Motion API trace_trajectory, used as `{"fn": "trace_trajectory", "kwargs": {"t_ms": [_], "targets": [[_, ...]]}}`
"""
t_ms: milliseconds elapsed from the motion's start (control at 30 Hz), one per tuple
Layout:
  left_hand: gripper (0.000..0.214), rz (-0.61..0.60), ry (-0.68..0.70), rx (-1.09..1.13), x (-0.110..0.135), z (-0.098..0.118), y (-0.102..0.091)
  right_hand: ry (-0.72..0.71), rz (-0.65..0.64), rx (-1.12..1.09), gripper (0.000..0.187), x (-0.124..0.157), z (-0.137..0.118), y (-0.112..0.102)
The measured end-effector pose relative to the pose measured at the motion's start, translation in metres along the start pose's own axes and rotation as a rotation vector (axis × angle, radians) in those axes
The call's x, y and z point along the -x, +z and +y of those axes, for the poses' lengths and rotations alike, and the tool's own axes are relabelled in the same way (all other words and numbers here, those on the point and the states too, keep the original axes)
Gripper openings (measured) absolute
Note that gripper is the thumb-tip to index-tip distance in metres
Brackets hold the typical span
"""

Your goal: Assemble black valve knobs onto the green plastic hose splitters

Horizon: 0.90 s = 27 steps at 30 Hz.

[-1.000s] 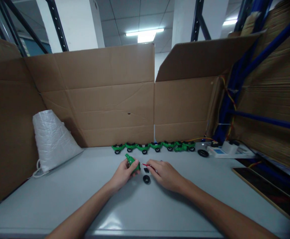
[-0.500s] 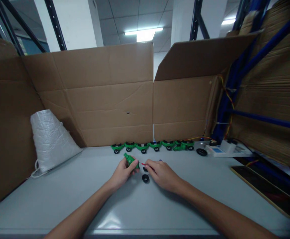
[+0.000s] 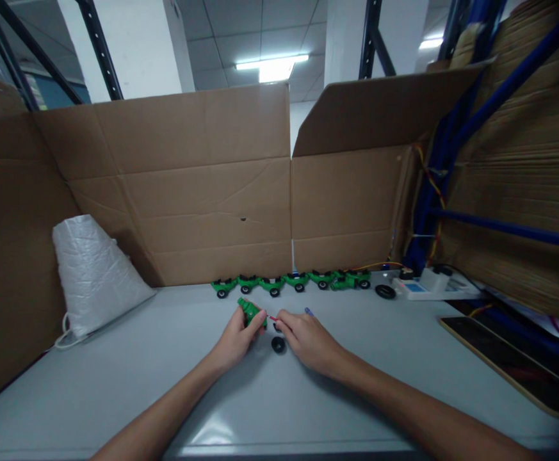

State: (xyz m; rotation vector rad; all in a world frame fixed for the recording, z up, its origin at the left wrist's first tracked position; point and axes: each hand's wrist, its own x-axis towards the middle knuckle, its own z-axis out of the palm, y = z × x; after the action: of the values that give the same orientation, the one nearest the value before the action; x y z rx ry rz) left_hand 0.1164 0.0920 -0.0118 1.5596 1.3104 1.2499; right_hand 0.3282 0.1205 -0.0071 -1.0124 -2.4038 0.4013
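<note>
My left hand [image 3: 235, 338] is closed around a small green toy car body [image 3: 250, 312], tilted up off the grey table [image 3: 116, 384]. My right hand [image 3: 307, 339] pinches a thin tool with a red shaft [image 3: 272, 318] whose tip meets the car body. A loose black wheel [image 3: 278, 344] lies on the table between both hands. A second small dark piece sits just behind it, partly hidden by my right fingers.
A row of several finished green toy cars [image 3: 293, 281] lines the cardboard wall [image 3: 187, 192]. A white woven sack [image 3: 91, 275] stands at left. Another black wheel [image 3: 385, 291], a white power strip [image 3: 428, 286] and a dark board [image 3: 510, 358] lie at right.
Both hands keep their grip and stay together. The view has drifted a little, so everything sits slightly further left and lower in the picture.
</note>
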Motion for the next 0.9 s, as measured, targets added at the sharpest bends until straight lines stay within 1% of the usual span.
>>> {"fn": "trace_trajectory", "kwargs": {"t_ms": [167,333,433,567,700,800,833,900], "targets": [[0.058,-0.002,0.039,0.066,-0.004,0.006,0.010,0.053,0.036,0.017,0.023,0.000,-0.009,0.003],[0.058,-0.046,-0.048,0.158,-0.003,0.007,0.014,0.087,0.012,0.081,0.023,0.000,-0.012,0.010],[0.058,-0.035,-0.064,0.168,-0.002,0.009,0.013,0.041,0.002,0.036,0.023,-0.002,-0.009,0.008],[0.055,-0.017,-0.080,0.178,-0.002,0.012,0.009,-0.061,-0.018,-0.051,0.024,-0.003,0.003,-0.004],[0.054,-0.078,-0.042,0.136,0.003,0.014,0.002,-0.202,-0.110,-0.110,0.027,-0.002,0.013,-0.021],[0.055,-0.110,-0.016,0.085,0.005,0.014,-0.003,-0.304,-0.166,-0.131,0.028,0.001,0.013,-0.031],[0.055,-0.110,-0.015,0.087,0.005,0.015,-0.003,-0.314,-0.166,-0.132,0.029,0.001,0.012,-0.032],[0.055,-0.101,-0.014,0.109,0.004,0.016,-0.003,-0.284,-0.142,-0.127,0.028,0.001,0.009,-0.032]]}}
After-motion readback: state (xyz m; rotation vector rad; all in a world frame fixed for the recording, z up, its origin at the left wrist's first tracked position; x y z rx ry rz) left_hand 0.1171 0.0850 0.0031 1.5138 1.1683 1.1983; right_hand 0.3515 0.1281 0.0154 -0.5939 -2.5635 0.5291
